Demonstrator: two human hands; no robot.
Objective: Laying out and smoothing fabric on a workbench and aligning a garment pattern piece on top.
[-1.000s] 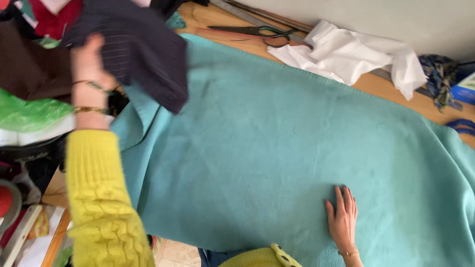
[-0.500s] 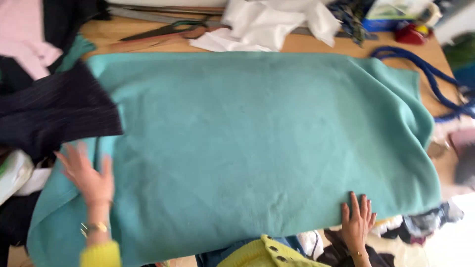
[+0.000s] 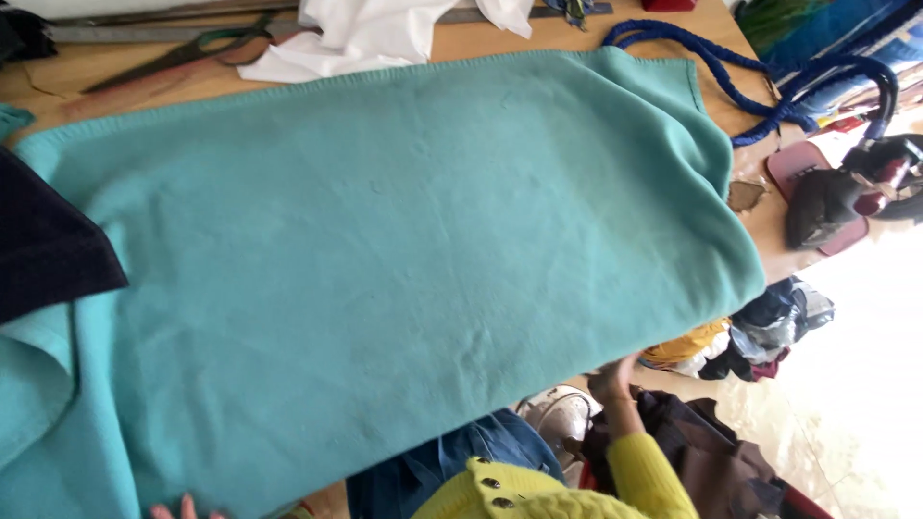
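A large teal cloth [image 3: 404,259] lies spread flat over the wooden table [image 3: 115,96], and its near edge hangs over the front. My right hand [image 3: 615,380], in a yellow knitted sleeve, is at that hanging edge on the right. Its fingers are tucked under the cloth and hold it. Only the fingertips of my left hand [image 3: 183,506] show at the bottom left, resting apart on the cloth. A dark navy garment [image 3: 48,250] overlaps the cloth's left side.
Large scissors [image 3: 183,58] and a white cloth [image 3: 365,34] lie along the table's far edge. A blue cord [image 3: 760,91] runs to a dark iron [image 3: 836,197] at the right end. A pile of clothes [image 3: 760,336] lies below the table's right side.
The view has swung right and closer. My right hand left the cloth's top and went down to its near edge. My left hand slid back to the bottom left, and the cloth lies smoother.
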